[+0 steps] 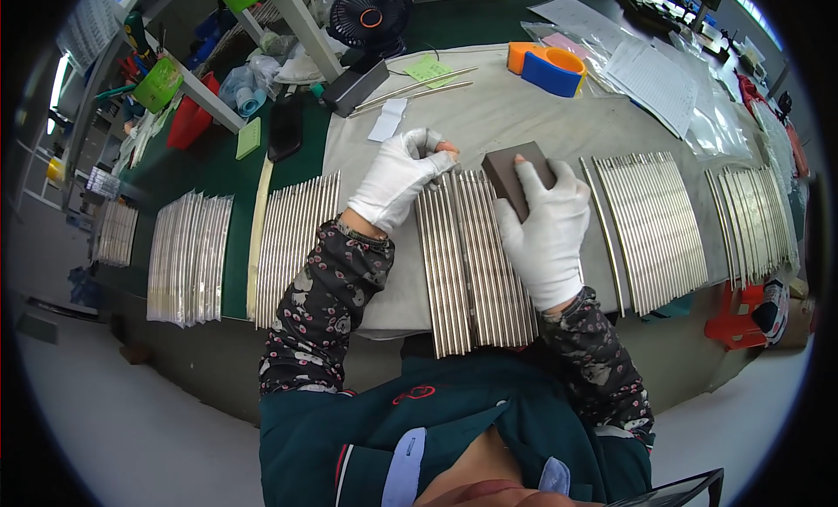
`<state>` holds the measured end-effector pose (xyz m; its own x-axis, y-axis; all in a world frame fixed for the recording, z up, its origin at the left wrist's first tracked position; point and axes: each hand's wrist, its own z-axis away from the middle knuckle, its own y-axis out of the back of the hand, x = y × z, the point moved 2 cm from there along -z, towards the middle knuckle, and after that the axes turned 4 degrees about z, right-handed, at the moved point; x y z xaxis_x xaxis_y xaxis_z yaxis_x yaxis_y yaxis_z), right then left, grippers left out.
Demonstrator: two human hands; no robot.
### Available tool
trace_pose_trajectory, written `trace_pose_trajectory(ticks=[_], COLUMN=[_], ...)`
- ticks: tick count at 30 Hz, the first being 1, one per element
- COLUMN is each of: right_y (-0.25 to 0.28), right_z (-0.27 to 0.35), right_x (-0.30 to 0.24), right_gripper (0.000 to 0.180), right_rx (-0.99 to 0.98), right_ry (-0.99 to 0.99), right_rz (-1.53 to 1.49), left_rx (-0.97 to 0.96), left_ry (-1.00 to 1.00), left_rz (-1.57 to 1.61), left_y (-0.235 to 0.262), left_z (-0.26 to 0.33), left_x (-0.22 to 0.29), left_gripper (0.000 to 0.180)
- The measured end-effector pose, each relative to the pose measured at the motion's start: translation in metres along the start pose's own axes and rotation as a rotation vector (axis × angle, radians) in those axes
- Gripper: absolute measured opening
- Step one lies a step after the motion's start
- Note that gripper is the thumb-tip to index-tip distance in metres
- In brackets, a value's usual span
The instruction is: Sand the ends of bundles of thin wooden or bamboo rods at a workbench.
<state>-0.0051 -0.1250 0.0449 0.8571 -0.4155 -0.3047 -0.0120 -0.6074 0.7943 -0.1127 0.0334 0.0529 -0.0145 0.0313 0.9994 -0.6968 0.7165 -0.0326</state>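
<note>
Two side-by-side groups of shiny metal rods (471,271) lie before me, their near ends at the table's front edge. My left hand (393,179), in a white glove with bare fingertips, is closed in a pinch at the far ends of the left group. What sits between those fingertips is hidden. A dark brown rectangular block (506,175) rests at the far right end of the rods. My right hand (550,223), gloved likewise, is closed around the block's right side, with the thumb along its near side and a bare fingertip on top.
More rod rows lie left (297,236) and right (655,227), beside bagged rods (192,258). Behind are a small black fan (371,18), a phone (285,127), a blue-orange tape ring (550,68), papers (650,79) and loose rods (419,92). A red stool (733,319) stands at right.
</note>
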Motion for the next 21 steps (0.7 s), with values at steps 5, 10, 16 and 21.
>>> trace_pose_trajectory(ticks=[5,10,16,21], right_y=[0.012,0.019,0.033,0.04], right_z=[0.014,0.007,0.024,0.037], right_x=[-0.021,0.018,0.031,0.045], right_gripper=[0.057,0.051,0.054,0.056], right_rx=[0.004,0.067,0.035,-0.016], right_ry=[0.211,0.05,0.08,0.043], right_rz=[-0.117,-0.037,-0.104,-0.13], left_rx=[-0.006,-0.008,-0.068,-0.049], left_ry=[-0.05,-0.008,0.093,-0.006], left_rz=[-0.042,-0.034,-0.401,-0.789], left_y=[-0.002,-0.003,0.006,0.007], left_z=[-0.003,-0.006,-0.029,-0.04], left_x=[-0.004,-0.004,-0.019,-0.035], left_gripper=[0.01,0.012,0.02,0.02])
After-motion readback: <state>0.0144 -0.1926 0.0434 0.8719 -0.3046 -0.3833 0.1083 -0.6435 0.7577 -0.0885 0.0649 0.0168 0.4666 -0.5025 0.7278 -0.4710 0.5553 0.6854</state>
